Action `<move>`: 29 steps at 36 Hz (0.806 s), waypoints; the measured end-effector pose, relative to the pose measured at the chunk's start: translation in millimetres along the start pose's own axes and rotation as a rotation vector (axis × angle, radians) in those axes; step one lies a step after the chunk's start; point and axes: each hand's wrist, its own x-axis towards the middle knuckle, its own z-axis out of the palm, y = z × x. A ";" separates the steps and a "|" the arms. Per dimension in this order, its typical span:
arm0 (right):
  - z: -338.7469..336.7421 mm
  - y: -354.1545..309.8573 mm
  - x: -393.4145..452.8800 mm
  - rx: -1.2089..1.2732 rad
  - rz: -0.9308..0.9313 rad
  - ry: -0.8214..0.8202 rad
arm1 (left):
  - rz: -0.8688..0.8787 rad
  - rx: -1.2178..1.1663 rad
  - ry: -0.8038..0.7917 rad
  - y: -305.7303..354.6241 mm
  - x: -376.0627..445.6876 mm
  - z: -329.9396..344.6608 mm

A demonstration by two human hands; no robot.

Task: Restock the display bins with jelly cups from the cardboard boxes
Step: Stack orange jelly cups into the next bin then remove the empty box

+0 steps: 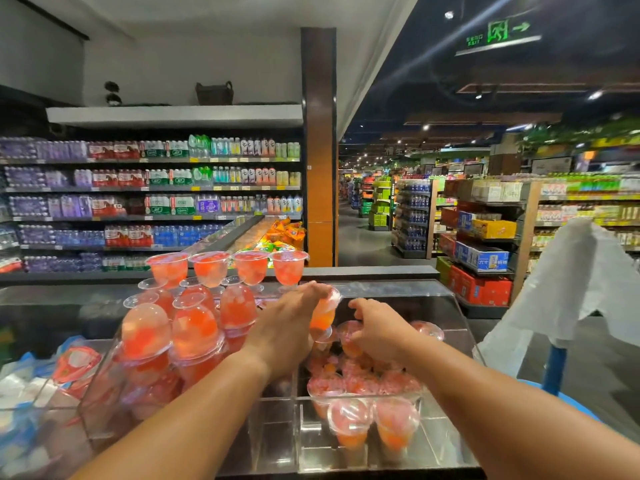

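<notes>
Clear plastic jelly cups (199, 336) of red and orange gel with pale fruit chunks, stacked upside down and upright in tiers in the left clear acrylic display bin (104, 407); a top row of four upright cups (228, 268) along the back. More cups (363, 382) lying loosely in the right-hand bin (446, 320), two at its front wall.

Bins set on a steel-lined display counter in a supermarket aisle. Behind, long shelves of bottled water and drinks (152, 199), a wooden pillar (320, 147), a green exit sign (498, 32) overhead, stacked cartons (481, 258) on shelving to the right. White cloth (568, 289) draped over a blue stand at right; packaged goods (69, 365) at the lower left.

Both bare arms stretched forward over the bins. Left hand (287, 327) palm down, fingers curled over the top of an orange jelly cup (323, 315), held above the right bin. Right hand (377, 327) lowered into the same bin, fingers bent onto a cup (348, 336) just beside the other; firmness of that grasp unclear.
</notes>
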 end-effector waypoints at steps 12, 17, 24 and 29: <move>-38.9 4.0 -29.7 0.596 0.175 -0.297 | -0.057 -0.262 -0.074 18.4 9.4 30.8; -44.4 6.8 -24.3 0.376 0.338 -0.262 | -0.071 -0.224 -0.228 31.4 16.2 58.7; -32.6 0.8 -22.9 -0.325 0.152 0.020 | -0.075 -0.200 -0.379 41.1 32.1 95.5; -41.1 12.2 -24.6 -0.308 0.162 0.119 | -0.057 -0.127 -0.438 49.9 47.3 107.0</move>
